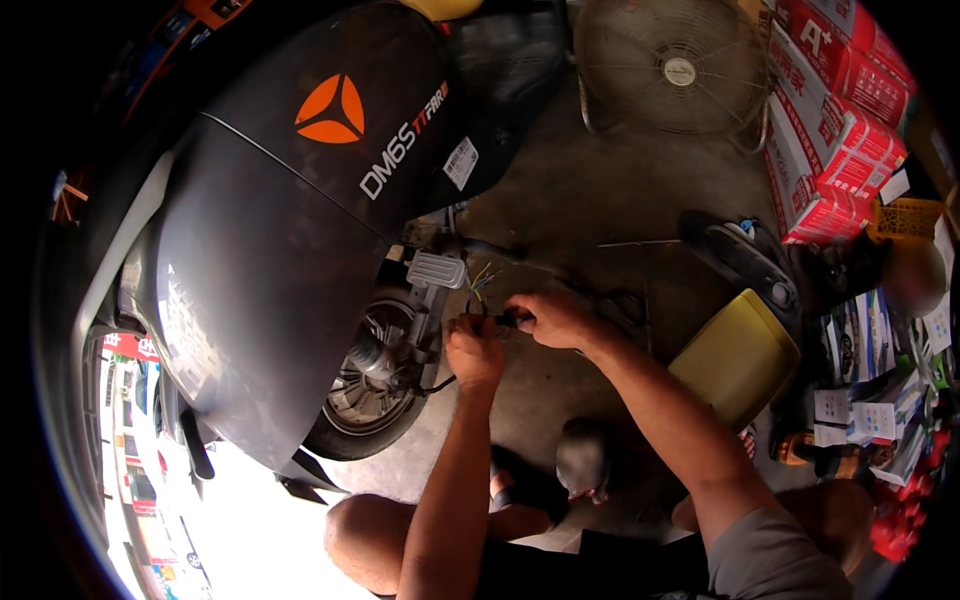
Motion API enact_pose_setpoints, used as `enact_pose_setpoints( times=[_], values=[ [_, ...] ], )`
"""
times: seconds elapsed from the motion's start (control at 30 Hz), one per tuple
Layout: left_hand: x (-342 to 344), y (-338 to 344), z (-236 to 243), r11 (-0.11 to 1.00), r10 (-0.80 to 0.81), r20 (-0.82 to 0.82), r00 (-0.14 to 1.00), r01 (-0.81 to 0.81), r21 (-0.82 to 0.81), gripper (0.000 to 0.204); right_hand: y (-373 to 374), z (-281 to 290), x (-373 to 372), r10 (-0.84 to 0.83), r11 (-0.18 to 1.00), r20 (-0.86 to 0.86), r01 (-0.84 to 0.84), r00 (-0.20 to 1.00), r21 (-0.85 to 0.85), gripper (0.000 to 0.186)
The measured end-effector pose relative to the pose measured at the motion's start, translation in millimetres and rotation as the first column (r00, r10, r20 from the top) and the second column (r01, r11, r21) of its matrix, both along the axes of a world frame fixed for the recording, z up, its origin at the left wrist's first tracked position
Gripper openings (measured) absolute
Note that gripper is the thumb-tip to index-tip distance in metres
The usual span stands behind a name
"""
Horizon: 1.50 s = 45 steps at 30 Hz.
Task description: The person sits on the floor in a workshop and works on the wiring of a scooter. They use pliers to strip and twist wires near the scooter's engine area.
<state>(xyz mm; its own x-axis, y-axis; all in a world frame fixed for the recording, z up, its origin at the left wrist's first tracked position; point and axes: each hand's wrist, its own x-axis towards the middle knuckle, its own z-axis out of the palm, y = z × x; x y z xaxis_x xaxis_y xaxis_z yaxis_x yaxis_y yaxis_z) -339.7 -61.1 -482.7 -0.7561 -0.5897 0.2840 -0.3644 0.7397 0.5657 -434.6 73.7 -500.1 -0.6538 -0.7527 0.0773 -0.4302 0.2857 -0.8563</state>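
From the head camera, one matt black plastic scooter body (290,230) with an orange three-part emblem fills the left side; below it is one spoked rear wheel (375,385) with a black rubber tyre. Just right of the wheel, a bundle of thin coloured wires (482,282) fans out beside one ribbed grey metal footrest (436,269). The left hand (474,352) is clenched around the wire ends, and the right hand (548,318) pinches a small dark tool (508,320) touching them. Farther right of the wheel lie one flat yellow plastic tray (737,358), one round wire-caged fan (672,66) and several stacked red-and-white cardboard boxes (835,130).
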Motion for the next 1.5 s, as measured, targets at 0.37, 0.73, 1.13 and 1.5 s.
enact_pose_setpoints(
  times=[0.37, 0.73, 1.13, 1.5],
  values=[
    [-1, 4, 0, 0.995, 0.004, -0.022, 1.0, -0.007, -0.1, 0.015, 56, -22, -21, -0.067, 0.995, -0.033, 0.069, 0.997, 0.078, 0.027],
    [0, 8, 5, 0.997, -0.004, -0.041, 0.999, 0.0, -0.078, 0.014, 87, -35, -30, -0.079, 0.986, -0.108, 0.094, 0.991, 0.137, 0.02],
    [0, 9, 6, 0.997, 0.007, -0.038, 0.999, -0.01, -0.074, 0.016, 93, -40, -33, -0.199, 0.956, -0.06, 0.207, 0.978, 0.208, 0.015],
    [13, 12, 12, 0.999, 0.023, -0.087, 0.996, -0.025, -0.021, 0.014, 88, -34, -28, -0.193, 0.972, 0.04, 0.186, 0.98, 0.142, 0.015]
  ],
)
